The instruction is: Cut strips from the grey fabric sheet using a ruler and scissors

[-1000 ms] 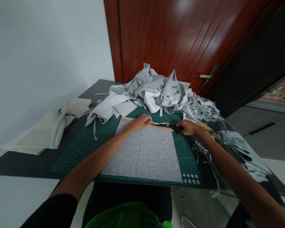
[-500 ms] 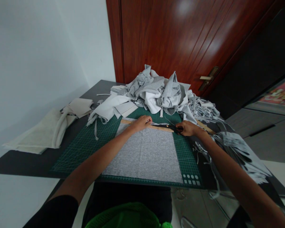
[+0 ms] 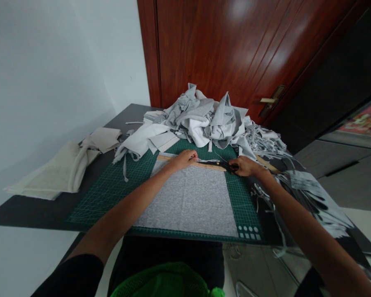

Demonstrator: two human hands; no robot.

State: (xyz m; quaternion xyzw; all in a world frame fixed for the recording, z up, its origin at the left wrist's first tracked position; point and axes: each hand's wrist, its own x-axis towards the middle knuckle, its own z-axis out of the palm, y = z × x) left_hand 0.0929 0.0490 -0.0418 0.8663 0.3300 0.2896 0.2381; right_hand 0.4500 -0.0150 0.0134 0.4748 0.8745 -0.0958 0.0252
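Observation:
A grey fabric piece lies flat on a green cutting mat. Across its far edge runs a wooden ruler. My left hand rests over the ruler, its fingers closed at a narrow grey strip along that edge; its fingertips are partly hidden. My right hand is wrapped round the handles of black scissors. Their blades point left along the ruler toward my left hand, close to the strip.
Grey and white cloth is heaped at the back by the door. Thin cut strips pile up at the right, with more fabric strips nearer. Folded cream cloth lies left. Another wooden stick sits beyond my right hand.
Both hands stay in nearly the same place at the ruler. The scissor blades look slightly more closed; the fabric and ruler have not visibly shifted.

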